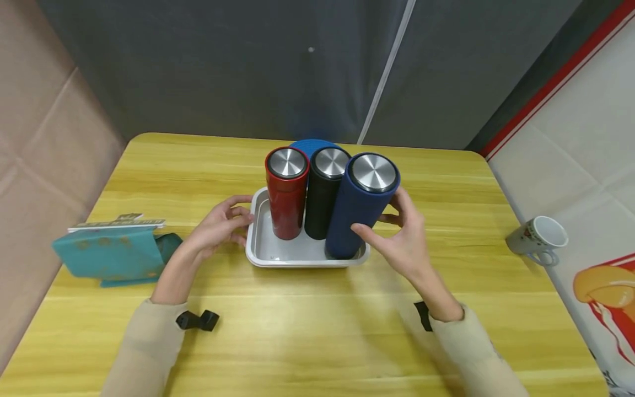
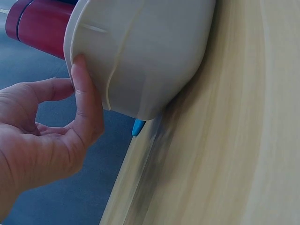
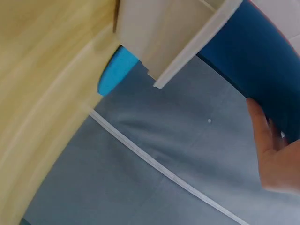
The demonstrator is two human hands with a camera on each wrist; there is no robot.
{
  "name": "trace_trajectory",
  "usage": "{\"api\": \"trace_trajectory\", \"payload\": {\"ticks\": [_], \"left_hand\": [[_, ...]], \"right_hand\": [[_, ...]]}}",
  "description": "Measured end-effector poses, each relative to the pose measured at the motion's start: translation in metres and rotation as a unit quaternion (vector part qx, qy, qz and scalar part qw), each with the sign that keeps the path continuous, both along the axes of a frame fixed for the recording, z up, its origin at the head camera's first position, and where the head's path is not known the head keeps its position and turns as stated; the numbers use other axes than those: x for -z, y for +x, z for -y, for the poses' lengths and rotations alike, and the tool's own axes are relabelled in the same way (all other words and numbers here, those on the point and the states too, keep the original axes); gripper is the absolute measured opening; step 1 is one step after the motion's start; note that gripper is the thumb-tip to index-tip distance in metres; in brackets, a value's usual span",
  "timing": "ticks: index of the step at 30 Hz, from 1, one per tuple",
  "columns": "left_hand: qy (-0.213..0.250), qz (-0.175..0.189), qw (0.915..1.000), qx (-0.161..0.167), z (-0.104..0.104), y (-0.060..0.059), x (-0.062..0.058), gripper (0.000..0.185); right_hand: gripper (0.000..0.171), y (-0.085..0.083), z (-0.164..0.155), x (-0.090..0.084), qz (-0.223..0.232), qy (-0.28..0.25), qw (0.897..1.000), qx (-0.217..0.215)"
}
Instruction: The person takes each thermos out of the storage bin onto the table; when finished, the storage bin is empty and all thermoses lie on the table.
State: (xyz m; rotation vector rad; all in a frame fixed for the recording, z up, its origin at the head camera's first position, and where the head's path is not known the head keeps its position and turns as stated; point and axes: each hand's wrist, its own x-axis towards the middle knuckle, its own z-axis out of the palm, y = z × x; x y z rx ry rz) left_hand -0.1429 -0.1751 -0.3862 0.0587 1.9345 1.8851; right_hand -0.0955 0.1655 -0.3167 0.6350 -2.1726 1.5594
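A white tray (image 1: 258, 256) sits mid-table and holds three steel-capped flasks. The red flask (image 1: 286, 204) and the black flask (image 1: 322, 204) stand upright at the back. The blue flask (image 1: 359, 209) leans to the right, its base in the tray's front right corner. My right hand (image 1: 404, 240) grips the blue flask, thumb in front and fingers behind. My left hand (image 1: 220, 226) rests at the tray's left side. In the left wrist view its thumb (image 2: 86, 108) touches the tray's outer wall (image 2: 150, 51). The right wrist view shows the blue flask (image 3: 253, 61) against my fingers (image 3: 274, 154).
A teal pouch (image 1: 109, 256) with a booklet on it lies at the table's left. A white mug (image 1: 538, 240) lies on its side at the right edge. A blue round object (image 1: 310, 144) sits behind the flasks. A dark curtain closes off the back.
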Motion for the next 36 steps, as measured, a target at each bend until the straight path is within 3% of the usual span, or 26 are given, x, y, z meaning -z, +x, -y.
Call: {"api": "trace_trajectory", "payload": {"ticks": [11, 16, 25, 31, 36], "left_hand": [[0.002, -0.004, 1.0000, 0.003, 0.000, -0.001, -0.001, 0.054], [0.004, -0.004, 1.0000, 0.004, -0.002, -0.001, -0.001, 0.054], [-0.004, -0.004, 1.0000, 0.007, 0.002, 0.002, 0.002, 0.054], [0.000, -0.006, 0.9999, 0.011, 0.001, 0.002, 0.004, 0.053], [0.001, -0.010, 0.9999, 0.010, 0.002, 0.001, 0.005, 0.053]], "right_hand": [[0.071, -0.006, -0.007, -0.037, -0.044, -0.037, 0.998, 0.014], [0.070, -0.010, -0.019, -0.047, -0.065, -0.027, 0.996, 0.049], [0.064, -0.014, -0.036, -0.041, -0.048, -0.007, 0.994, 0.095], [0.064, -0.027, -0.050, -0.033, -0.054, -0.011, 0.992, 0.118], [0.063, -0.038, -0.053, -0.031, -0.027, -0.001, 0.991, 0.132]]}}
